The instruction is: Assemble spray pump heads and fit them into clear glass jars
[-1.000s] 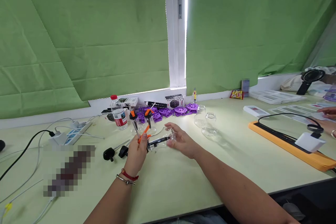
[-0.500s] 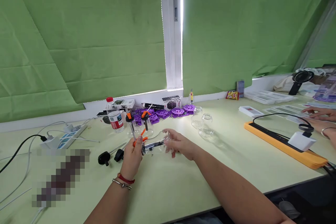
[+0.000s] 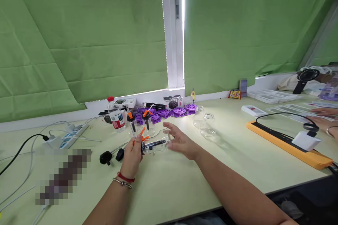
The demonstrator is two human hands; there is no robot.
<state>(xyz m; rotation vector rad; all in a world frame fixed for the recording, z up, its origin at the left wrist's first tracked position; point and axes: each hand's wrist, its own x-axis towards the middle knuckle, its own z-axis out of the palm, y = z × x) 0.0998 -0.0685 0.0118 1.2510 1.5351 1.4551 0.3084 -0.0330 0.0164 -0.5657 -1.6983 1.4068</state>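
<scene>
A clear bottle (image 3: 162,141) is tipped on its side above the table, with a black tube inside it. My left hand (image 3: 132,154) is closed around its black-and-orange top, from which a thin metal rod sticks up. At the bottle's round base my right hand (image 3: 183,142) is open, thumb and fingers spread; whether it touches the glass is hard to tell. Just left of my left hand lie black-knobbed metal rods (image 3: 106,157). Behind stand two similar bottles with black-and-orange tops (image 3: 147,115).
Two clear topless jars (image 3: 208,126) stand right of centre. Purple plastic parts (image 3: 163,113) and a red-capped water bottle (image 3: 116,116) line the back. Left is a white power strip (image 3: 72,136); right, an orange one (image 3: 285,144). Another person's hand (image 3: 323,121) rests at far right.
My right hand's fingers have spread and lifted from around the bottle's base. The left hand keeps its hold, with the bottle in nearly the same place.
</scene>
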